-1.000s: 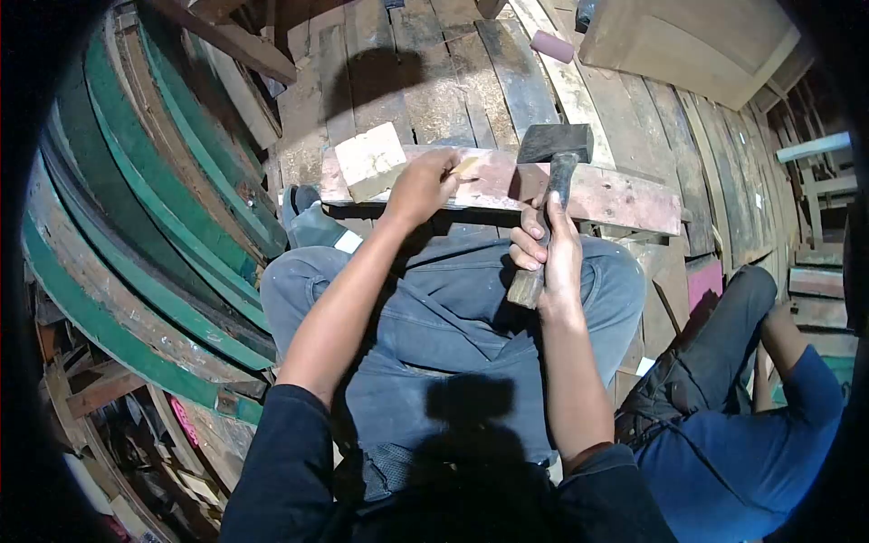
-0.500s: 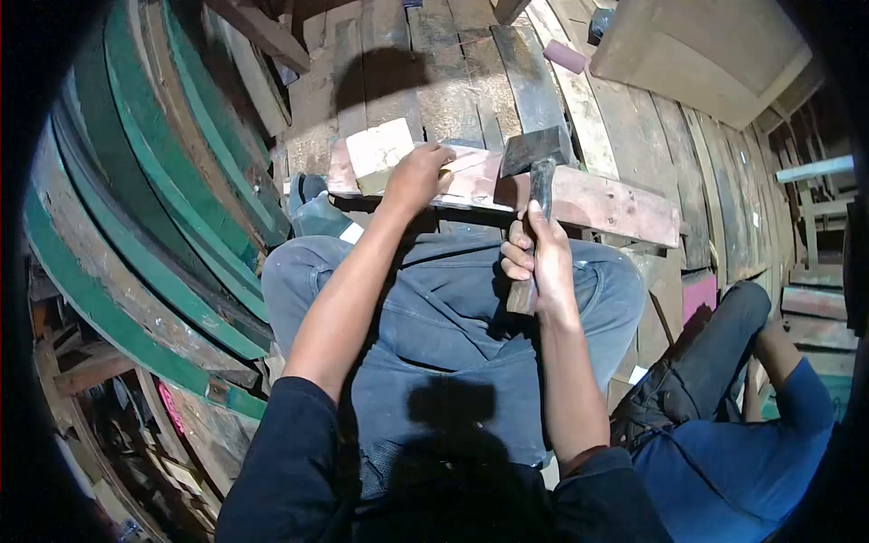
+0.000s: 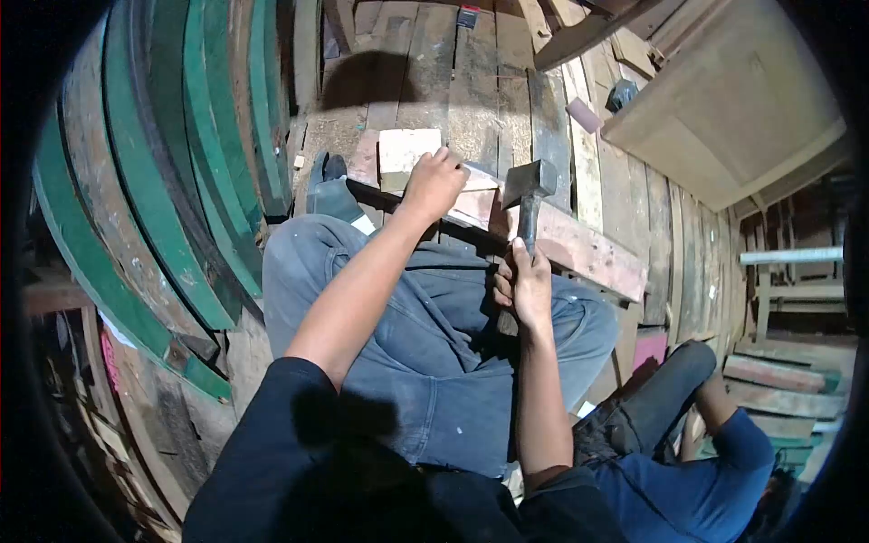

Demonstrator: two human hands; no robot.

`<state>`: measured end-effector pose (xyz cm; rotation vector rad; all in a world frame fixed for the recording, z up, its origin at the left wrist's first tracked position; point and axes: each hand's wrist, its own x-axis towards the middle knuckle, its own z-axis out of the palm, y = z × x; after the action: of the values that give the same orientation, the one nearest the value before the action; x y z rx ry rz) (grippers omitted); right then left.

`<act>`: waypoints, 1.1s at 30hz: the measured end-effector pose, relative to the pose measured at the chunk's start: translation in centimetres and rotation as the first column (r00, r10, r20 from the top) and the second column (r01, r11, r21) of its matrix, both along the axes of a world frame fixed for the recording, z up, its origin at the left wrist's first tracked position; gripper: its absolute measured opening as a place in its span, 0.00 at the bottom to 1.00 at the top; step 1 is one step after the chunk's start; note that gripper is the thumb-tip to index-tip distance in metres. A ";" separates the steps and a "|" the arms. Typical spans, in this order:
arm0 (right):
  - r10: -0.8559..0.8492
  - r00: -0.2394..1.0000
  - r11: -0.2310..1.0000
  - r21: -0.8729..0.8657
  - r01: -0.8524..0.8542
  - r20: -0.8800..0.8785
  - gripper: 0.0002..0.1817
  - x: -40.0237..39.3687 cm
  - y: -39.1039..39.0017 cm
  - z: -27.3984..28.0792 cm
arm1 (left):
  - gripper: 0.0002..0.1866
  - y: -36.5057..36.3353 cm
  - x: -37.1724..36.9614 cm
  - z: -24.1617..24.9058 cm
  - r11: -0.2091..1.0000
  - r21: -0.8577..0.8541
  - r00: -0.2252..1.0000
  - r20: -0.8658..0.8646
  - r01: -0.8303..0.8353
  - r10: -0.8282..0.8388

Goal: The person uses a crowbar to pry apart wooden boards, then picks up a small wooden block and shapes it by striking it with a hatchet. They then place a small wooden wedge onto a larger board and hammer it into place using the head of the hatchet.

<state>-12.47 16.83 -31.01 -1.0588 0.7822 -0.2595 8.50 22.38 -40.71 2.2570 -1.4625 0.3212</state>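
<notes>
Dark metal forms the blocky head of a short-handled hammer [image 3: 530, 185], its handle wrapped by the fingers of the right hand [image 3: 525, 288]. Compared with a second ago, the hammer head is turned differently, and the view has swung so that the worn pinkish wooden plank [image 3: 588, 244] slopes more steeply down to the right. Over this plank, the left hand [image 3: 438, 185] bends its fingers; I cannot tell whether they pinch anything. Just left of those fingers sits a cream-coloured squarish block [image 3: 410, 145]. Beyond the right fingers, the plank's squared end stops short of the co-worker's dark-trousered knee [image 3: 692, 362]. Ahead of both hands' fingers, brown floorboards [image 3: 471, 100] give open room.
</notes>
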 end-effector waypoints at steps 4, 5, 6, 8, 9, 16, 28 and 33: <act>0.024 0.998 0.991 -0.130 -0.030 -0.051 0.14 0.0 0.4 -0.2 | 0.05 0.1 -0.7 0.5 1.000 0.016 0.997 -0.076 0.014 -0.013; 0.035 0.997 0.986 -0.159 -0.045 -0.061 0.15 0.0 0.5 -0.1 | 0.06 0.1 -0.8 0.6 0.999 0.041 0.995 -0.093 0.035 -0.031; 0.044 0.996 0.980 -0.188 -0.058 -0.074 0.15 0.0 0.5 -0.1 | 0.08 0.1 -0.9 0.6 0.996 0.068 0.993 -0.111 0.056 -0.048; 0.055 0.994 0.967 -0.241 -0.077 -0.096 0.15 0.0 0.6 -0.4 | 0.11 0.5 -0.9 0.6 0.996 0.074 0.990 -0.131 0.059 -0.049; 0.066 0.993 0.959 -0.269 -0.089 -0.095 0.15 -0.1 0.4 -0.7 | 0.12 0.7 -0.7 0.6 0.995 0.075 0.985 -0.162 0.073 -0.060; 0.065 0.989 0.955 -0.277 -0.101 -0.135 0.15 0.0 0.7 -0.7 | 0.06 0.5 -0.4 -0.4 0.997 0.043 0.988 -0.143 0.067 -0.061; 0.121 0.976 0.930 -0.322 -0.176 -0.184 0.15 0.5 0.7 0.6 | 0.07 0.4 -0.1 -0.8 0.998 0.031 0.995 -0.080 -0.060 0.062; 0.077 0.995 0.848 -0.520 -0.103 -0.071 0.16 1.3 1.0 6.2 | 0.05 0.1 0.1 -0.8 0.994 0.102 0.994 -0.096 -0.039 0.049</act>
<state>-11.16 17.85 -24.84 -1.6213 0.7165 -0.3820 8.60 22.52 -41.49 2.3511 -1.4081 0.1505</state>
